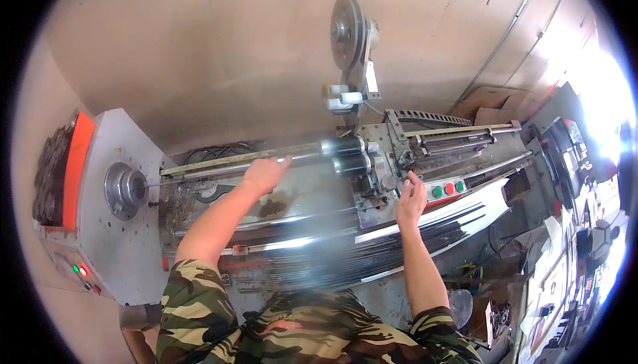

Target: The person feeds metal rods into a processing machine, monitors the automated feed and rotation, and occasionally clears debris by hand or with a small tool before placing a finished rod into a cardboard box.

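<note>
My left hand (264, 175) is over the bed of a long winding-type machine, its fingers curled by a long metal rail (226, 170). A thin rod or wire seems to run from the round chuck (126, 191) on the left towards these fingers, but what they pinch is too small to make out. My right hand (412, 201) is raised beside the machine's carriage (385, 178), fingers extended upward and apart from the thumb, with nothing visible in them. Two shiny dark cylinders (349, 155) sit on the carriage between my hands.
Green and red push buttons (448, 189) are right of my right hand. Many thin dark rods (392, 251) lie on a white sheet along the near side. A large wheel (345, 32) stands above the carriage. The grey headstock (119, 251) has an orange edge. Boxes and clutter fill the right.
</note>
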`<move>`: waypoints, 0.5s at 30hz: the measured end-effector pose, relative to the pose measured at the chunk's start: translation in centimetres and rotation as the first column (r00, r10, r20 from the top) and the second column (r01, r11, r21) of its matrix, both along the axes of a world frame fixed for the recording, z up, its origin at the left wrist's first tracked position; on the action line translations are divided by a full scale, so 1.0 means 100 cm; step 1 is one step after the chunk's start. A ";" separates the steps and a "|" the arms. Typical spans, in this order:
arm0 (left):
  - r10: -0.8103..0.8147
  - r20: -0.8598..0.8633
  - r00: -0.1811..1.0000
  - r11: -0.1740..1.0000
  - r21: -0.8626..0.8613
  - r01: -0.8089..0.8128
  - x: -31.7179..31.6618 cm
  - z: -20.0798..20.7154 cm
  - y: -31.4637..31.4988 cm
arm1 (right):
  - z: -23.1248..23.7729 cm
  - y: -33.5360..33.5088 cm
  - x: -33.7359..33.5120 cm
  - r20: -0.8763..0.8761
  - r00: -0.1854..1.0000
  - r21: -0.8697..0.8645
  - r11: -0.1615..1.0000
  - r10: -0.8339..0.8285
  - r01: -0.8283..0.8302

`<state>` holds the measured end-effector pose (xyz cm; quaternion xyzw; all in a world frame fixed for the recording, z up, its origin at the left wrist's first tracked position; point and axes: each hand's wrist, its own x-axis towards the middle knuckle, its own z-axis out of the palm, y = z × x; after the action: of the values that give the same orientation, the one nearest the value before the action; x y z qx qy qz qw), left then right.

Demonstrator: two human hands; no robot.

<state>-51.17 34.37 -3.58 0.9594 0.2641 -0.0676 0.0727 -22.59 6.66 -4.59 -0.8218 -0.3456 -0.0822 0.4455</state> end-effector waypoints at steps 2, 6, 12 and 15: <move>0.011 0.015 1.000 1.000 -0.003 -0.011 -0.018 -0.001 0.006 | -0.002 -0.004 -0.017 0.027 0.999 -0.022 0.999 -0.024 0.025; 0.031 0.013 0.999 0.999 -0.007 -0.031 -0.049 0.001 0.014 | -0.004 -0.007 -0.049 0.062 0.998 -0.035 0.999 -0.006 0.008; 0.027 0.000 1.000 1.000 -0.010 -0.027 -0.105 -0.001 0.035 | 0.000 -0.005 -0.096 0.006 1.000 -0.072 0.997 -0.024 0.024; 0.044 -0.010 0.999 0.999 -0.021 -0.044 -0.132 0.000 0.046 | 0.005 -0.007 -0.113 -0.002 1.000 -0.039 0.999 -0.010 0.010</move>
<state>-64.37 38.97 -3.58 0.9521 0.2849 -0.0733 0.0831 -33.90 5.98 -4.12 -0.8321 -0.3425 -0.0766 0.4295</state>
